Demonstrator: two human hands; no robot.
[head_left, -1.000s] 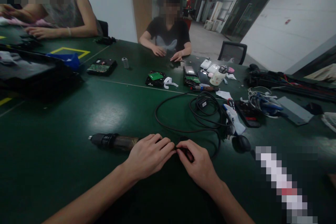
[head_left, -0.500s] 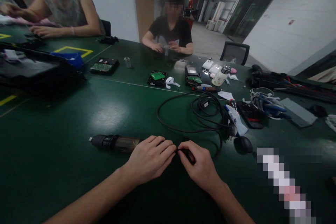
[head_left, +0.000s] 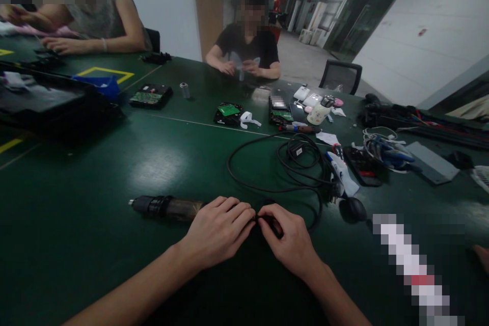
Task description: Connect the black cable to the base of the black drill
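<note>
My left hand point(head_left: 217, 232) lies curled over the back end of a dark electric screwdriver point(head_left: 164, 207) that rests flat on the green table point(head_left: 114, 173), its tip pointing left. My right hand point(head_left: 288, 239) sits just right of it, fingers pinched on the black cable point(head_left: 260, 183) where it leaves the tool. The fingertips of both hands nearly touch. The cable loops away to a coil point(head_left: 301, 160) farther back on the table.
Circuit boards point(head_left: 151, 96) point(head_left: 228, 113) point(head_left: 280, 112), a small metal cylinder point(head_left: 185, 90), a white mug point(head_left: 318, 112), wire bundles point(head_left: 382, 150) and a black ball-shaped object point(head_left: 352, 210) lie about. Two other people sit across the table. A black tray point(head_left: 49, 107) stands at the left.
My hands have stayed on the screwdriver and cable with only slight finger shifts. The person opposite brought both hands together.
</note>
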